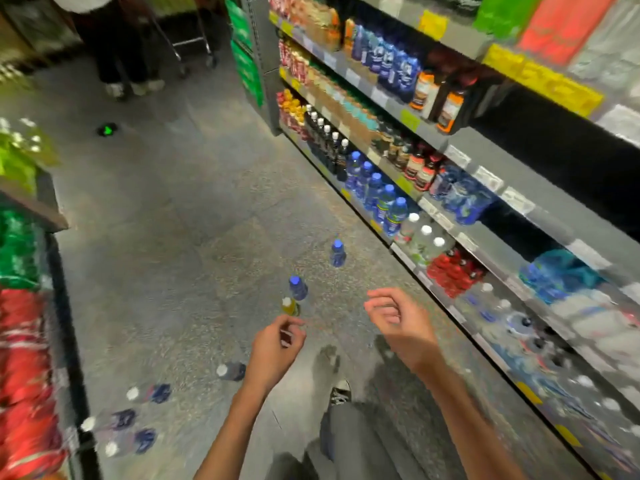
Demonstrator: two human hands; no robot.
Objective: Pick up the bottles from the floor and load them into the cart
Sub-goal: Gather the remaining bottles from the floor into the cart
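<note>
Several bottles stand or lie on the grey shop floor. A blue-capped bottle [338, 253] stands furthest ahead, and a second blue-capped bottle [298, 287] stands nearer, with a small yellow bottle [289, 306] touching its near side. A white-capped bottle [231, 371] lies by my left wrist. More white-capped bottles [117, 420] lie at the lower left. My left hand [277, 346] hovers just short of the yellow bottle, fingers loosely curled and holding nothing. My right hand [398, 320] is raised to the right, fingers apart, also holding nothing. No cart near me is visible.
Drink shelves [450, 209] run along the right side of the aisle. A display of green and red packs [24, 306] lines the left. A person's legs [117, 64] and a metal trolley frame [194, 39] stand at the far end. My shoe [341, 391] is below my hands.
</note>
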